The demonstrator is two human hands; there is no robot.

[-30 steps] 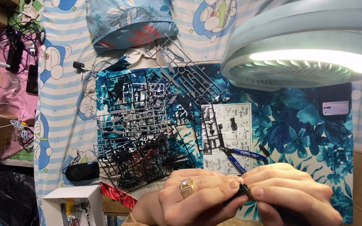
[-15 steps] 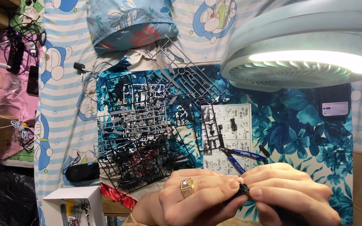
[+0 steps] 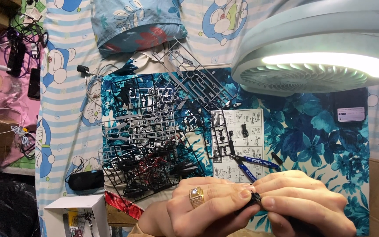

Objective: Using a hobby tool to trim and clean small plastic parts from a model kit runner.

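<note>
Fingers of left hand (image 3: 207,206) and right hand (image 3: 303,202) pinch one small black part (image 3: 255,198)

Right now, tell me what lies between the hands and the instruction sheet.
In the head view, blue-handled nippers lie between the hands and the instruction sheet, partly overlapping the sheet's lower edge.

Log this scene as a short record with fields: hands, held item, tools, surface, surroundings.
hands: left hand with a ring and right hand meet fingertip to fingertip, low in the view
held item: small black part pinched between both hands
tools: blue-handled nippers lying above the hands
surface: blue floral cloth
surroundings: piled black and grey sprues, instruction sheet, lit round lamp, white box
</note>
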